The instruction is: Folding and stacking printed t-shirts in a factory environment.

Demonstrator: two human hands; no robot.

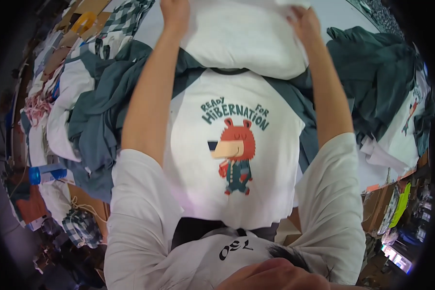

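In front of me lies a white shirt [193, 159] with dark green sleeves and a printed red bear on its front. A white piece of fabric [241, 43] bulges over its neckline, hiding the shirt's upper edge. My right hand [305, 23] is at the far right of that fabric, its slightly blurred fingers closed on a white edge. My left hand [175, 14] is beside the fabric's far left side. The picture's top edge cuts off its fingers, so their grip is hidden. Both forearms reach across the shirt's sides.
Dark green and white garments [101, 111] are heaped on the left. Another dark green pile [372, 77] lies on the right, with a printed white shirt [411, 121] beside it. A blue cylindrical object [47, 174] rests at the left edge, above a checkered cloth bundle [82, 227].
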